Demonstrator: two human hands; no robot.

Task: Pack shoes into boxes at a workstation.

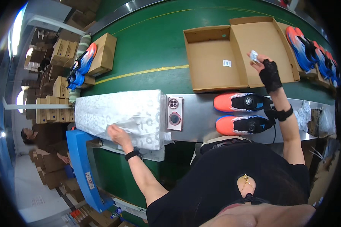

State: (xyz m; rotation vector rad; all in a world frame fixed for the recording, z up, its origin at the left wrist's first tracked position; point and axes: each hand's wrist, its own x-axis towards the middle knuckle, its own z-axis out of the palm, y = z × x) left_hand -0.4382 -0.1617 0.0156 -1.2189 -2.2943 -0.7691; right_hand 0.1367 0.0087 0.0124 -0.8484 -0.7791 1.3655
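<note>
My left hand [119, 137] is at the near side of a stack of white patterned tissue paper [98, 109]. Its fingers are drawn together on the top sheet, which creases beside them. In a black fingerless lace glove, my right hand [268, 72] pinches a small white packet [254, 56] above an open brown shoebox [212, 45]. A similar white packet [227, 63] lies inside that box. Two orange, black and blue shoes [238, 102] lie side by side on the metal bench, between the box and my body, toes pointing left.
A phone [175, 114] lies on the metal bench [197, 125] beside the paper. More shoes stand on boxes [104, 55] at the far left and along the right edge [303, 53]. A blue machine frame [83, 170] stands near left. Another person [45, 138] is beyond it.
</note>
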